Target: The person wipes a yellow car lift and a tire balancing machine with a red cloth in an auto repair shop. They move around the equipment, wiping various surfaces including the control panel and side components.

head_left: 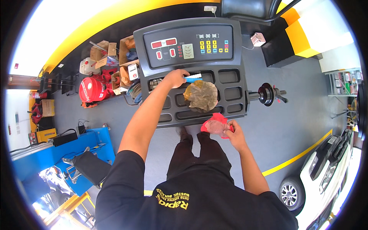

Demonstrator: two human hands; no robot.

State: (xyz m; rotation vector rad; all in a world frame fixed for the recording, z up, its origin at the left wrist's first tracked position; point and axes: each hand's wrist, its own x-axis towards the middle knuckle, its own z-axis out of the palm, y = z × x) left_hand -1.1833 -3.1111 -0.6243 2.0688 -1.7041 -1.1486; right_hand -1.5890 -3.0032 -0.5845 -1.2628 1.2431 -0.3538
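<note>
"Fingers of my right hand (234, 134) are clamped on a red cloth (214, 125), just off the near edge of the tray surface (234, 101). And my left?"

"My left hand (177, 78) reaches over the tray to a blue-and-white item (193, 79); I can't tell whether its fingers are together on it."

"How would I handle it well?"

"I'd grip the blue part squarely and avoid dragging the crumpled brown cloth (202, 96) beside it."

"What's hidden?"

"Compartments under that brown cloth, and my left fingertips. I can't make out the item's kind."
</note>
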